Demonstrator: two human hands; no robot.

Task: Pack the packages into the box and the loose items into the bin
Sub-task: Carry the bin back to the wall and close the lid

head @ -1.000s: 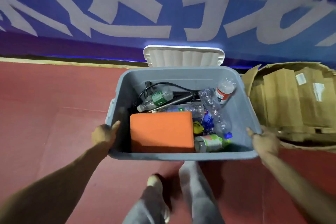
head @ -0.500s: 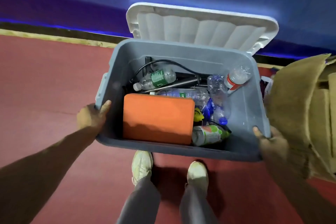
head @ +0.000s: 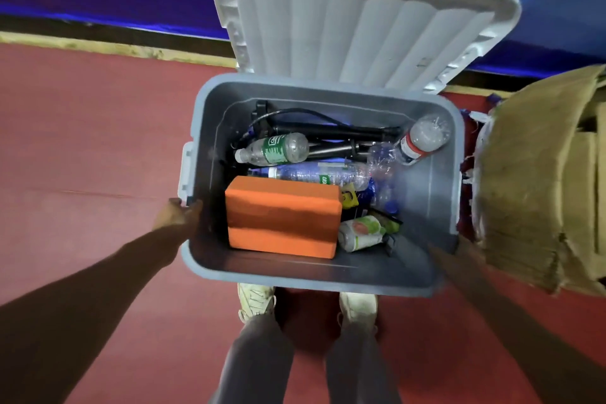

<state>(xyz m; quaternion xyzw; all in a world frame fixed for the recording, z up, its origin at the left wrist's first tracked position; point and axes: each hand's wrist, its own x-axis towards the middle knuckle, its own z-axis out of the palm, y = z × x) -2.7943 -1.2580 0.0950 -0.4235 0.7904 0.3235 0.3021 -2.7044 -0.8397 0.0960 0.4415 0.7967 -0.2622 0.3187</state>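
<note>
You bring bin (head: 314, 275) lower and nearer cardboard box (head: 531, 180), now just beyond right hand (head: 454, 248). Left hand (head: 177, 215) grips left rim; right hand's grip blurred, cannot tell. Bin between your hands, loose items inside. Setting down seems close.

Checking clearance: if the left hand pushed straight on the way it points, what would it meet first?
The left hand grips the left rim of the grey bin, so the bin wall is first. Beyond that wall, the orange block looks next in line, though depth is unclear.
</note>
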